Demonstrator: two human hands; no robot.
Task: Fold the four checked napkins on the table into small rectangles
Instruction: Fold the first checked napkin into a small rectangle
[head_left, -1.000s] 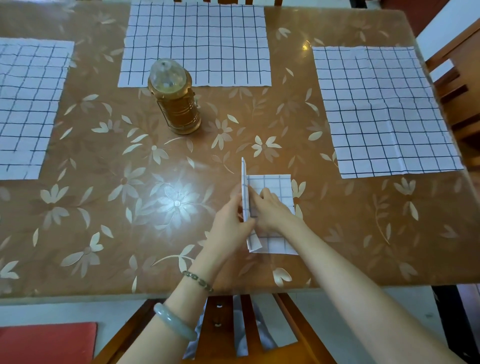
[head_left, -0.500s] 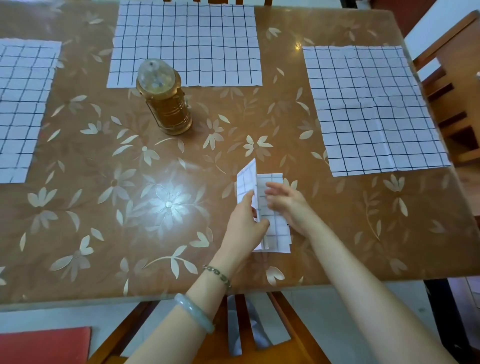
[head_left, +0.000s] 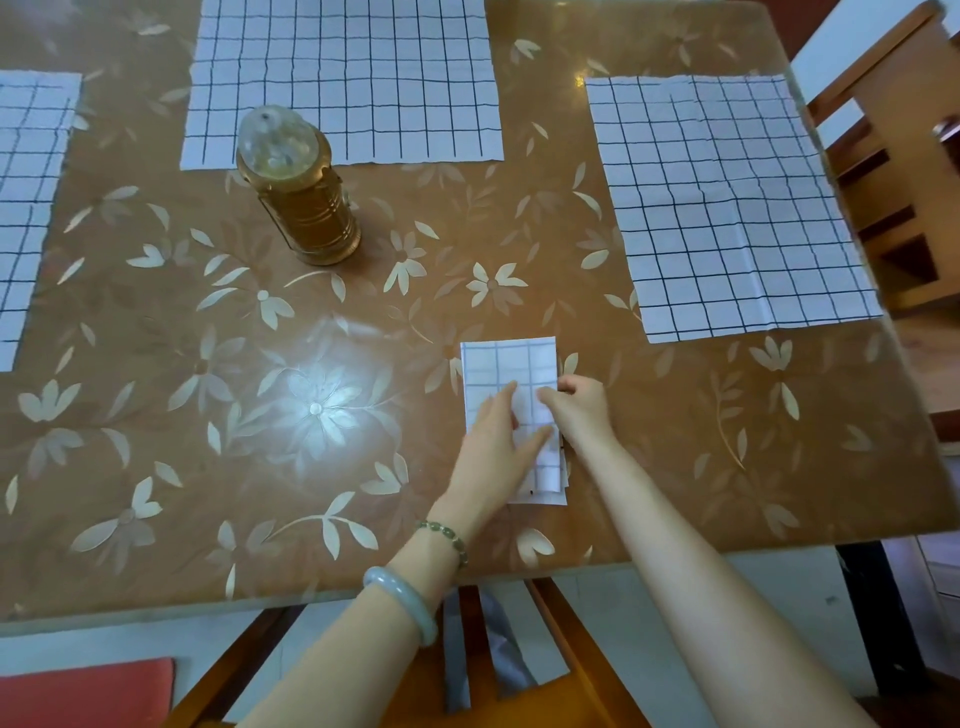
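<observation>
A white napkin with a dark check lies folded into a small upright rectangle (head_left: 511, 364) near the table's front edge. My left hand (head_left: 496, 447) lies flat on its lower left part, fingers spread. My right hand (head_left: 576, 405) pinches its right edge with the fingertips. Three more checked napkins lie unfolded and flat: one at the back middle (head_left: 353, 67), one at the right (head_left: 727, 208), one at the far left (head_left: 26, 208), cut off by the frame.
A golden lantern-shaped lamp (head_left: 298, 192) stands left of centre, just in front of the back napkin. The brown table (head_left: 208, 415) has a glossy floral cover. Wooden chairs stand at the front (head_left: 561, 675) and at the right (head_left: 893, 208).
The upright left flap of the small napkin has been folded over to the right and now lies flat. My left hand went down onto it; my right hand moved to the right edge.
</observation>
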